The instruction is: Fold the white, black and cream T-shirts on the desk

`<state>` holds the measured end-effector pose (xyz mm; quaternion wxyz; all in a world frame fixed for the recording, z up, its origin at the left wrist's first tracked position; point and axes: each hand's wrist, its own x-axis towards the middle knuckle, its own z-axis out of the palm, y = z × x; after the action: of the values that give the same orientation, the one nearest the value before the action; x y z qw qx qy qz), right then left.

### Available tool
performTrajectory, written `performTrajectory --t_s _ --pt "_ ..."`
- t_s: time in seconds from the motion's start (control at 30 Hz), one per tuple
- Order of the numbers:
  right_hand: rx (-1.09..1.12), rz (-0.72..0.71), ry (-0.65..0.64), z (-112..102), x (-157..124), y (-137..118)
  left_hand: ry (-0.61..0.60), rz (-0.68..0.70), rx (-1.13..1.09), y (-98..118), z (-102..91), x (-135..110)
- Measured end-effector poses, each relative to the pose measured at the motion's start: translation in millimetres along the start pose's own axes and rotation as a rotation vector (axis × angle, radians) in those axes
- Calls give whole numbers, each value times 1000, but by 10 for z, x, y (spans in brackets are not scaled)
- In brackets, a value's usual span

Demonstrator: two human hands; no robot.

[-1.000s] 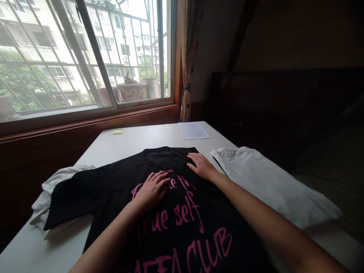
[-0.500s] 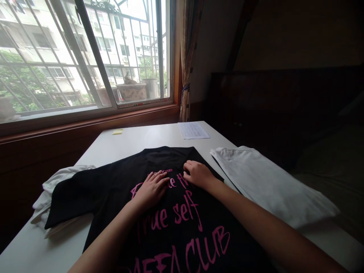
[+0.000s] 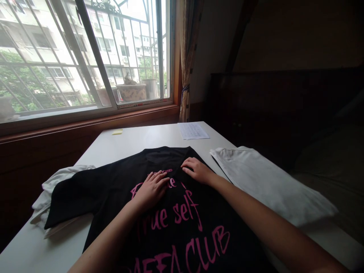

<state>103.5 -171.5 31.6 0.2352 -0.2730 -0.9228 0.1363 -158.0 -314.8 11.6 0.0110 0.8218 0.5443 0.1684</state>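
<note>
A black T-shirt (image 3: pixel 119 197) with pink lettering lies spread on the white table. My left hand (image 3: pixel 155 185) rests flat on its chest print, fingers stretched out and a little apart. On the shirt's right shoulder side, my right hand (image 3: pixel 196 170) lies with its fingers extended over cloth turned inward, which covers part of the top line of lettering. The left sleeve (image 3: pixel 72 197) stretches out to the left, over a bunched white garment (image 3: pixel 42 201). To the right of my right forearm lies a folded white garment (image 3: pixel 264 178).
The white table (image 3: pixel 136 138) carries a sheet of paper (image 3: pixel 193 131) with writing and a small yellow note (image 3: pixel 117 132) at its far end. Beyond it stand a barred window (image 3: pixel 93 49) and a tied curtain (image 3: pixel 187 57).
My right hand has shifted slightly up and its fingers have straightened. The shirt's right side has come further inward, covering more lettering. My left hand has stayed in place.
</note>
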Motion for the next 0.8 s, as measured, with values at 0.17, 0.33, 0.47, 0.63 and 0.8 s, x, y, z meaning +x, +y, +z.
performTrajectory --t_s 0.17,0.33,0.47,0.63,0.8 --pt "-218 203 -35 111 140 398 2 -3 -12 -5 2 -3" --pt "-316 353 -168 185 231 643 11 -3 -10 -12 15 0" --pt "-290 435 -210 212 268 731 5 0 -5 -8 11 5" --pt "-287 451 -252 194 289 764 5 -6 -6 0 2 4" --pt "-318 461 -257 150 276 740 -12 -2 6 7 -9 3"
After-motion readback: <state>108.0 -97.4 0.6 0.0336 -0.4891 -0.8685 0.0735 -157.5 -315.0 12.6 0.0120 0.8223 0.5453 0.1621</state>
